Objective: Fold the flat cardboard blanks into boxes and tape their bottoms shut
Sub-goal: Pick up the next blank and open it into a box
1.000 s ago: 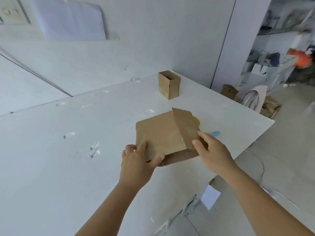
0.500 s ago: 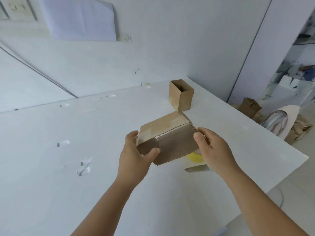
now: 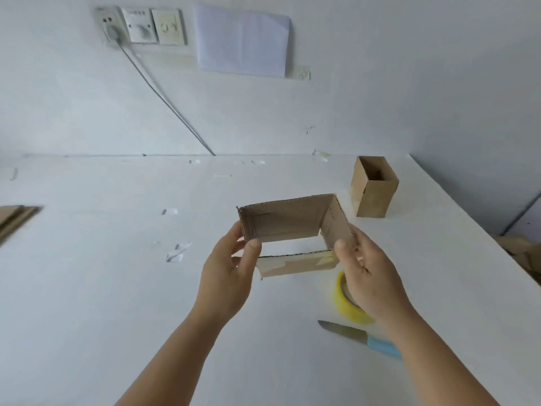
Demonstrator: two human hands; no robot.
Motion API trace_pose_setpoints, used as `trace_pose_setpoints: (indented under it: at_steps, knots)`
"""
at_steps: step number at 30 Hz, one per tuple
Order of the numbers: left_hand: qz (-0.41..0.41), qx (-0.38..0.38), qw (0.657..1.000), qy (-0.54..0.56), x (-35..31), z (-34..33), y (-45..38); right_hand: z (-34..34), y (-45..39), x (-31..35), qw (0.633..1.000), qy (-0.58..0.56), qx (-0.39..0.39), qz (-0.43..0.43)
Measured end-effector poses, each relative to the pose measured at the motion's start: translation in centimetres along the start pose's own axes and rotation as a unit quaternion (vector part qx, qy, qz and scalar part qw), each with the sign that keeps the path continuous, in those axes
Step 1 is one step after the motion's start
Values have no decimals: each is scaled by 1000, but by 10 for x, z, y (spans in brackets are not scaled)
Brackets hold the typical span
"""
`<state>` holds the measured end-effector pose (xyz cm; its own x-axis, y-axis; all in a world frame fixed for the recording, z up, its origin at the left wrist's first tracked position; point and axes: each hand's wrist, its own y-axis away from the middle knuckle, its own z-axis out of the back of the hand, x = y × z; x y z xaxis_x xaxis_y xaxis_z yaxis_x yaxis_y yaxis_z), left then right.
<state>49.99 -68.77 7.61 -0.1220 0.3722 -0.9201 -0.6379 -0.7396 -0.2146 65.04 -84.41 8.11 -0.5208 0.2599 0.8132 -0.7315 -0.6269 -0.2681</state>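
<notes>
A brown cardboard box is held above the white table, opened into a square tube so the table shows through it. My left hand pinches its left corner, thumb on the near wall. My right hand grips the right corner, thumb over the edge. Clear tape shows on the box's near outer wall. A finished open-topped box stands upright at the back right. A yellow tape roll lies on the table, partly hidden by my right hand.
A knife with a blue handle lies near the tape roll, under my right forearm. Flat cardboard blanks sit at the table's left edge. Tape scraps dot the table. A cable runs down the wall from a socket.
The box has been turned from showing its closed, flapped side to facing me as an open tube. The camera view has swung left and up, bringing the wall sockets into view.
</notes>
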Motion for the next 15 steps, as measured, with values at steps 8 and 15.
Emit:
trace_pose_setpoints:
  at_steps: [8,15]
  knots:
    - [14,-11,995,-95,5,10,36,-12,18,-16,996,-23,67,54]
    - [36,38,989,-135,33,24,47,-40,38,-27,996,15,84,10]
